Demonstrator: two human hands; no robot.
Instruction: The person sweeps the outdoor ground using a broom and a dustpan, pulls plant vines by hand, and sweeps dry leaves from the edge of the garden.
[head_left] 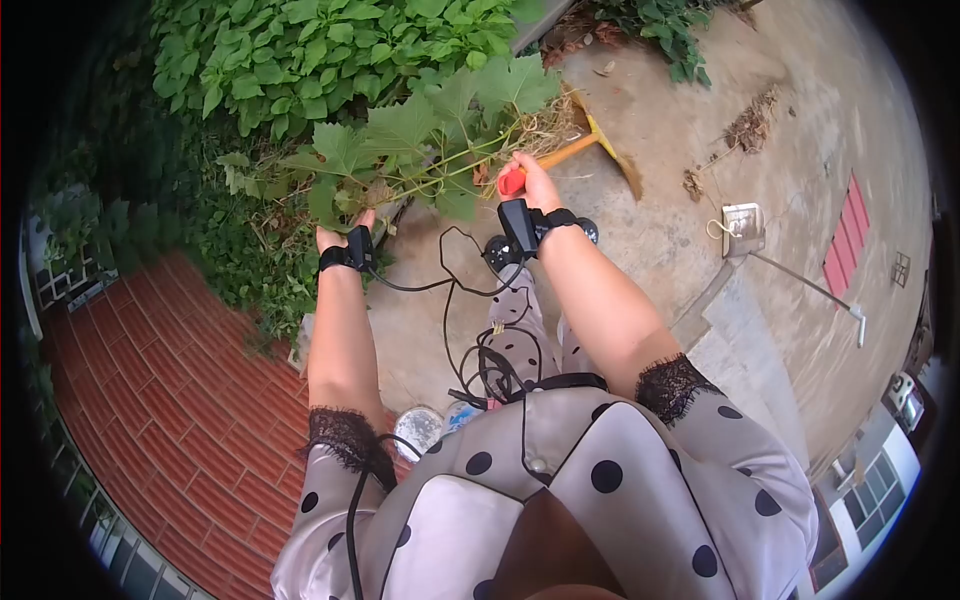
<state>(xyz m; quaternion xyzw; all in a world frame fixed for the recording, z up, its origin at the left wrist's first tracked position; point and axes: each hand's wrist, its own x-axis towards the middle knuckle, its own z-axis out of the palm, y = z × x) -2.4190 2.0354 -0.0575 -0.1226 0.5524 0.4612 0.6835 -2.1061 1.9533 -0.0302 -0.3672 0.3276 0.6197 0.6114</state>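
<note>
My right hand (530, 183) is wrapped round the red grip of a small pickaxe (568, 152). The tool has an orange-yellow handle and a curved, two-ended head, which points away to the upper right. Beside it, my left hand (345, 228) grips a leafy vine (400, 135) at its lower left end; leaves and dry stalks hide most of the fingers. Broad green leaves and long stems stretch from this hand toward the pickaxe. A clump of dry grass (545, 128) lies against the stems near the tool's head.
Dense green plants (330, 50) grow along the upper left beside a red brick-patterned surface (180, 400). Concrete ground (680, 130) spreads to the right, with dry plant scraps (752, 122) and a pale square box (743, 228). A black cable (447, 330) loops between my wrists.
</note>
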